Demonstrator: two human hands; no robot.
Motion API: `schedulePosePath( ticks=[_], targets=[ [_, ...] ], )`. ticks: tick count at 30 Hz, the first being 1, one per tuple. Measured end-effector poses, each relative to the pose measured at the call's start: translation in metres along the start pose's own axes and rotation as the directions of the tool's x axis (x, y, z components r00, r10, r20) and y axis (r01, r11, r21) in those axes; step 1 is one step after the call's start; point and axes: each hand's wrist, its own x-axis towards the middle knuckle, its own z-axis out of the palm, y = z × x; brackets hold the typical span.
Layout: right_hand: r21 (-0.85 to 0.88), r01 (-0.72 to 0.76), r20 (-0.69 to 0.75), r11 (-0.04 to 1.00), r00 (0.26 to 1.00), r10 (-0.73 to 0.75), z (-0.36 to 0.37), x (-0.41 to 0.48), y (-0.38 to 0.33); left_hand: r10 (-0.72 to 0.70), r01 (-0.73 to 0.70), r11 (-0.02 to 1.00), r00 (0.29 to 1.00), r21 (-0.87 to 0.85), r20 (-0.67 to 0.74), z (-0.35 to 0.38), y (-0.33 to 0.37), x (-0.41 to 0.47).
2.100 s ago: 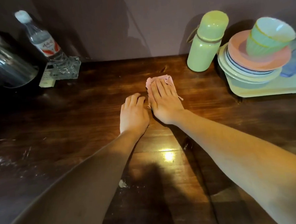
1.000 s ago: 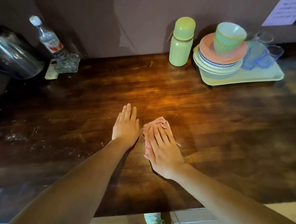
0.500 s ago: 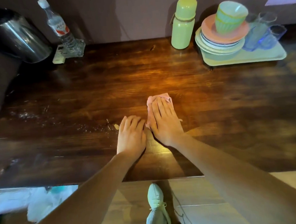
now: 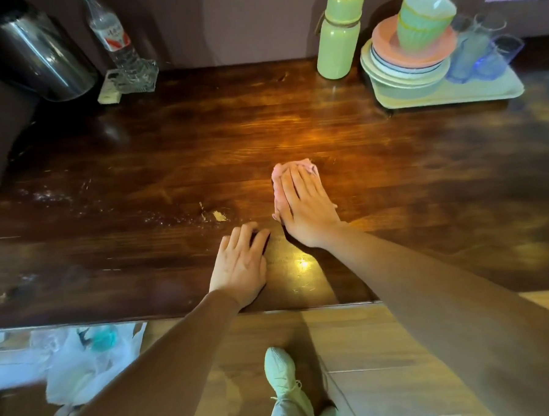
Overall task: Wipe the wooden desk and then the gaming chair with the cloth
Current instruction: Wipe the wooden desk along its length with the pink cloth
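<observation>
Slid forward and right across the table [image 4: 137,157] since a moment ago: right hand [image 4: 308,209] with cloth [image 4: 279,175], left hand [image 4: 239,267] now trailing nearer the front edge. Mostly hidden under the flat, open right palm, pink cloth, long axis toward the wall, only far and left edges peeking out. Flat on bare wood, fingers loosely together, gripping nothing: left hand.

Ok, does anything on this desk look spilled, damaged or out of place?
Yes. White dusty streaks and specks lie on the desk toward its left side, and a pale chip or crumb sits just left of the cloth under the right hand. That patch looks unwiped. The stacked plates look steady.
</observation>
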Motion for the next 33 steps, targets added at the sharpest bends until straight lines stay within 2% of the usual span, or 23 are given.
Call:
schedulePosePath(
  ticks=[3, 6, 9, 12, 17, 22, 26, 29, 33],
  targets=[
    [0.014, -0.047, -0.041, 0.999, 0.998, 0.048, 0.001, -0.009, -0.011, -0.032, 0.032, 0.999, 0.999, -0.043, -0.012, 0.0, -0.001, 0.0],
    [0.028, -0.027, -0.066, 0.999, 0.997, 0.029, 0.008, -0.051, -0.029, -0.098, 0.097, 0.992, 0.995, -0.085, -0.011, 0.0, -0.001, 0.001],
    [0.073, -0.015, -0.025, 0.997, 1.0, 0.017, 0.016, -0.108, -0.05, -0.147, 0.147, 0.985, 0.989, -0.084, 0.01, -0.003, 0.002, -0.002],
    [0.079, 0.019, 0.021, 0.997, 1.0, -0.021, 0.019, -0.144, -0.059, -0.118, 0.12, 0.992, 0.992, -0.046, 0.052, -0.005, -0.002, -0.006],
    [0.032, 0.106, -0.024, 0.994, 0.994, -0.105, 0.005, -0.095, -0.032, -0.094, 0.093, 0.994, 0.996, -0.051, -0.006, 0.0, -0.01, -0.013],
    [-0.002, -0.021, -0.033, 1.0, 0.999, 0.021, 0.0, -0.042, -0.026, -0.116, 0.114, 0.992, 0.993, -0.05, -0.034, 0.003, -0.01, -0.014],
    [0.049, -0.037, -0.047, 0.998, 0.998, 0.04, 0.005, -0.086, -0.051, -0.171, 0.17, 0.984, 0.985, -0.055, -0.013, -0.005, -0.005, -0.015],
    [0.102, -0.017, 0.004, 0.995, 1.0, 0.017, 0.008, -0.137, -0.068, -0.192, 0.192, 0.981, 0.981, -0.013, 0.028, -0.011, 0.001, -0.018],
    [0.061, 0.085, 0.017, 0.995, 0.996, -0.086, 0.003, -0.144, -0.055, -0.195, 0.196, 0.98, 0.98, -0.024, 0.026, -0.012, 0.001, -0.019]
  ],
)
